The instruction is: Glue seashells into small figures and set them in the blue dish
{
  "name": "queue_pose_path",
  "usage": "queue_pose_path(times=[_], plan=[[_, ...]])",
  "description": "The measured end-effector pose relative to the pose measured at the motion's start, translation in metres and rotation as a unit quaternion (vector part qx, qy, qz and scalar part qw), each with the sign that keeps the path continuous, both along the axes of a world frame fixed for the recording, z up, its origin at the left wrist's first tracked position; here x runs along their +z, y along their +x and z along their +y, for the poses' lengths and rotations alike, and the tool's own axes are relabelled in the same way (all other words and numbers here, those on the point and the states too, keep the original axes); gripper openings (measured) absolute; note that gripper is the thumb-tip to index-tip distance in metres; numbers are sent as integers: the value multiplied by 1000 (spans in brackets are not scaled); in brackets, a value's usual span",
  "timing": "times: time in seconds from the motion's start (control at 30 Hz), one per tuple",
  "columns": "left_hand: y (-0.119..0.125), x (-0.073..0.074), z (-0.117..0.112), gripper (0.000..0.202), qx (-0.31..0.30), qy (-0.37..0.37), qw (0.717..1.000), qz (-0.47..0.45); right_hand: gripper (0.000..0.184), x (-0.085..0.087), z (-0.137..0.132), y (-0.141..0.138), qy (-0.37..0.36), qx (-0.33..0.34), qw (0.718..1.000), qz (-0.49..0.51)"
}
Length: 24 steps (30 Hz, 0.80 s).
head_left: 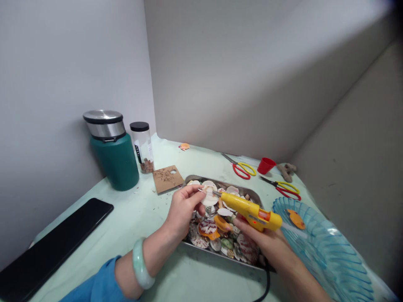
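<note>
My right hand (270, 244) is wrapped round a yellow hot glue gun (241, 204), whose nozzle points left. A clear glue stick (294, 230) juts from its back end. The fingertips of my left hand (182, 209) are pinched together at the nozzle tip, on a small, thin, whitish thing too small to name. Beneath both hands lies a metal tray (225, 256) heaped with seashells. A round white scallop shell (209, 200) shows behind the nozzle, and a purple-and-white shell (208, 227) lies nearer the front. My hands hide parts of the tray.
On the left are a green flask (116, 161), a clear jar (143, 147), a brown board (168, 178) and a black slab (59, 247). Two pairs of scissors (242, 169), a red cup (266, 165) and a blue ribbed dish (340, 251) occupy the right. A cable (267, 285) trails frontward.
</note>
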<state>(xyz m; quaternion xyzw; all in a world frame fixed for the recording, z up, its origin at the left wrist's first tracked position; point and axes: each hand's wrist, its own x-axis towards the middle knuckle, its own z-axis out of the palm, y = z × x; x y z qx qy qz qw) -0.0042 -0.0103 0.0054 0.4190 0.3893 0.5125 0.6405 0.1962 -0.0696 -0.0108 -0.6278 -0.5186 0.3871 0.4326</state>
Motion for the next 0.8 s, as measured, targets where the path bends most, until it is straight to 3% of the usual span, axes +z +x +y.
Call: queue_pose_path(times=[0.17,0.37,0.8], plan=[[0,-1,0,21,3,-1,1000,4,30,-2,0,1,41,-2,997,-61],[5,3,-7,23,-72,-6,995,71,26,1,0,-7,174,-40,978,-113],[15,9,-20,24,-128,-25,989,69,23,10,-3,-16,159,-31,980,-116]])
